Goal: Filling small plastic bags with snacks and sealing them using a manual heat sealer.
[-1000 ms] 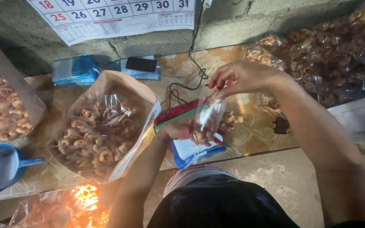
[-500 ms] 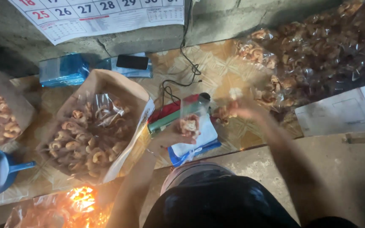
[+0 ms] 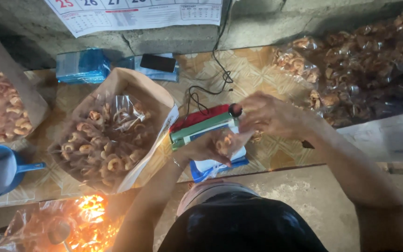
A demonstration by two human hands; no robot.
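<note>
The left hand (image 3: 213,147) has its grip closed around a small clear bag of snacks (image 3: 223,143), fingers curled under it and the bag's top toward the right hand (image 3: 269,115); the right hand hovers just above and to the right of that grip, fingers bent and pinched near the bag's upper edge, though the blur hides whether they actually touch the plastic; directly beneath both grips lies a green and red heat sealer (image 3: 201,128) with a round dark knob at its far end, resting on the patterned counter (image 3: 253,70); a black cable (image 3: 206,91) runs from the sealer away from the hands toward the wall; left of the left grip stands a large brown paper sack (image 3: 131,86) lined with clear plastic and full of curled fried snacks (image 3: 103,144); far to the left of it a blue scoop (image 3: 5,170) lies on the counter; right of the right grip, well apart, a heap of filled clear bags (image 3: 364,74) covers the counter; beyond the grips, near the wall, sit a stack of blue-tinted plastic bags (image 3: 82,65) and a dark phone (image 3: 157,63); a calendar (image 3: 136,14) hangs above.
</note>
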